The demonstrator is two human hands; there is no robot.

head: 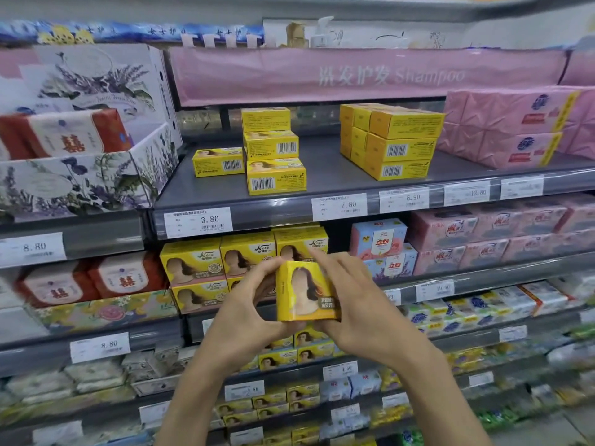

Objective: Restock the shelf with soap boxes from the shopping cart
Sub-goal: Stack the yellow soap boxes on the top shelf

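Note:
I hold one yellow soap box (306, 291) upright in front of the shelves, its printed front facing me. My left hand (248, 312) grips its left side and my right hand (354, 304) grips its right side and top. Above it, the grey upper shelf (328, 175) carries a stack of three yellow soap boxes (272, 149), a single yellow box (219, 162) to their left, and a larger block of yellow boxes (392, 140) to the right. The shopping cart is out of view.
A floral cardboard display box (80, 156) with red packs stands left of the grey shelf. Pink packs (521, 127) fill its right end. Bare shelf lies between the two yellow groups. More yellow boxes (219, 262) and other soaps fill the lower shelves.

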